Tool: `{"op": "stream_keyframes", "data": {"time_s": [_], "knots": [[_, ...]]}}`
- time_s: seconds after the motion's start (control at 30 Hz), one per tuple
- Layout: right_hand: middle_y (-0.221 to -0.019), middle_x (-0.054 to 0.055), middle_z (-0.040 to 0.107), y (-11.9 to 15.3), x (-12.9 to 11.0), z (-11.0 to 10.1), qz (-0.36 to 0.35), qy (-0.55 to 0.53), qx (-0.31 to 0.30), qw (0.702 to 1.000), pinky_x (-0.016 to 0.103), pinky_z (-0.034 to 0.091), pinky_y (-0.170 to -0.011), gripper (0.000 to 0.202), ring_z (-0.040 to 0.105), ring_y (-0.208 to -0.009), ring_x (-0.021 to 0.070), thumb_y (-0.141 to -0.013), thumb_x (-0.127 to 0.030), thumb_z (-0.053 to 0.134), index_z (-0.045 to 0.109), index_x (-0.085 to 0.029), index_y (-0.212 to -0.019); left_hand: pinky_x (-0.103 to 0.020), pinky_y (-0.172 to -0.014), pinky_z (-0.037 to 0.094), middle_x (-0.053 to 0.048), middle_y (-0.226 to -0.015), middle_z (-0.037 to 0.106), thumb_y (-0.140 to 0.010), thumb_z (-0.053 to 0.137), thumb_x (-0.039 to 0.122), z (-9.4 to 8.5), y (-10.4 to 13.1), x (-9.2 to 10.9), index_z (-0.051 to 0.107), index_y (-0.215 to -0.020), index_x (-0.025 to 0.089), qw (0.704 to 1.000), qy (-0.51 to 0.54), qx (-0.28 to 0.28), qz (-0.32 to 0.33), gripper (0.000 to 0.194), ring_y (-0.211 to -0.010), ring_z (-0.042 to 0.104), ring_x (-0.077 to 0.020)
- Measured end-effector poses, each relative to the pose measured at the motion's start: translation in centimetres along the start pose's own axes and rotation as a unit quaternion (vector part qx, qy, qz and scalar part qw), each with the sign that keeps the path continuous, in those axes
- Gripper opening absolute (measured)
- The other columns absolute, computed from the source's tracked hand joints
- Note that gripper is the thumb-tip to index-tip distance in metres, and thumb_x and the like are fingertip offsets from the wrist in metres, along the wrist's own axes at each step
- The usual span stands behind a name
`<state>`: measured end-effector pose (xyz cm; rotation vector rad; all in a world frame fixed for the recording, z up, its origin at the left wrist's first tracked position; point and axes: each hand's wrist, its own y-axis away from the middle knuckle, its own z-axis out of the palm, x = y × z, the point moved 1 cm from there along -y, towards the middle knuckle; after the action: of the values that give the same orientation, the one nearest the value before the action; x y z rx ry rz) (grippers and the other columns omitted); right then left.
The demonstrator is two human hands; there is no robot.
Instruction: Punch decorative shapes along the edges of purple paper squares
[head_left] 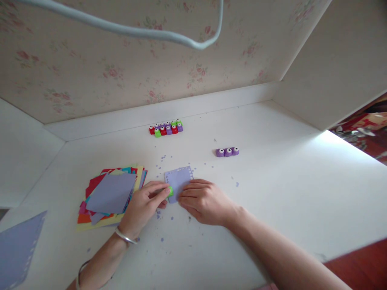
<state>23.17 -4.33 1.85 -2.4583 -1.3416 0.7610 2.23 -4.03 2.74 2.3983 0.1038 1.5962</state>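
A small light-purple sheet of paper (178, 177) lies on the white table, with punched holes along its top and side edges. My left hand (151, 196) pinches a green craft punch (171, 191) at the paper's left edge; most of the punch is hidden by the fingers. On the right part of the same sheet, my right hand (201, 199) grips the paper with its fingers held together. Tiny purple punched-out bits (163, 157) are scattered around the sheet and both hands.
Left of my hands is a pile of coloured paper (111, 193). A larger punched purple sheet (21, 245) lies at the far left. Several craft punches (165, 128) stand in rows near the wall, and three purple punches (228, 152) sit right of centre. A white cable (136, 32) hangs above.
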Motion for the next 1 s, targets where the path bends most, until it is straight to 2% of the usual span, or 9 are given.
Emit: {"op": "stream_keyframes", "data": {"time_s": [0.23, 0.47, 0.8, 1.0], "knots": [[-0.093, 0.005, 0.073, -0.05, -0.07, -0.09, 0.003, -0.005, 0.007, 1.000, 0.035, 0.049, -0.092, 0.015, 0.065, -0.096, 0.0172, -0.092, -0.016, 0.053, 0.067, -0.019, -0.095, -0.024, -0.064, 0.057, -0.007, -0.109, 0.067, -0.079, 0.068, 0.046, -0.24, -0.22, 0.08, 0.074, -0.096, 0.020, 0.999, 0.023, -0.028, -0.040, 0.032, -0.074, 0.066, -0.0151], [-0.091, 0.005, 0.073, -0.05, -0.02, -0.08, 0.003, -0.002, 0.001, 1.000, 0.035, 0.049, -0.092, 0.014, 0.066, -0.094, 0.0168, -0.092, -0.016, 0.053, 0.067, -0.019, -0.095, -0.026, -0.066, 0.058, -0.007, -0.111, 0.066, -0.077, 0.070, 0.046, -0.14, -0.18, 0.15, 0.076, -0.092, 0.020, 0.999, 0.032, -0.006, -0.043, 0.030, -0.078, 0.067, -0.0172], [-0.092, 0.005, 0.073, -0.06, -0.06, -0.04, 0.005, -0.001, 0.006, 1.000, 0.035, 0.049, -0.093, 0.015, 0.065, -0.096, 0.0171, -0.092, -0.016, 0.053, 0.067, -0.019, -0.095, -0.028, -0.064, 0.059, -0.007, -0.105, 0.066, -0.076, 0.070, 0.048, -0.15, -0.23, 0.02, 0.076, -0.090, 0.020, 1.000, 0.021, -0.004, -0.019, 0.032, -0.072, 0.068, -0.0163], [-0.090, 0.005, 0.073, -0.04, -0.15, 0.08, -0.004, 0.010, 0.009, 1.000, 0.036, 0.049, -0.092, 0.014, 0.065, -0.092, 0.0176, -0.092, -0.017, 0.053, 0.067, -0.020, -0.094, -0.027, -0.060, 0.058, -0.008, -0.101, 0.070, -0.069, 0.074, 0.051, -0.14, -0.47, 0.41, 0.074, -0.085, 0.017, 0.998, 0.022, -0.002, -0.058, 0.037, -0.064, 0.067, -0.0145]]}}
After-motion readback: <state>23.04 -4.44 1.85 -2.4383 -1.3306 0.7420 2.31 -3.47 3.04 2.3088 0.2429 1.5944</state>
